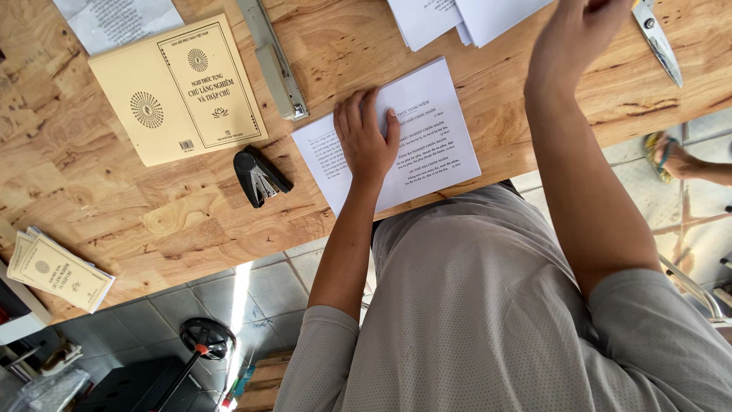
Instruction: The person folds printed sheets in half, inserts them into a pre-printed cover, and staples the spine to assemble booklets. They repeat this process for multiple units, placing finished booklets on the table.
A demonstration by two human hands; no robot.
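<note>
Two hands, left hand (366, 137) flat on printed sheets (427, 137) (white), right hand (579, 30) raised.

Small white barcode label (186, 144) on yellow booklet cover (179, 90); no packages, signs, screens.

The left hand (367, 137) lies flat, fingers spread, on a stack of printed white sheets (427, 145) at the wooden table's (114, 198) edge. The right hand (576, 34) is raised at one o'clock, blurred, just beside a metal blade (657, 42). At nine o'clock of the sheets sits a black stapler (259, 177); at ten o'clock, a long grey stapler (272, 57) and a yellow booklet cover (179, 90).
</note>
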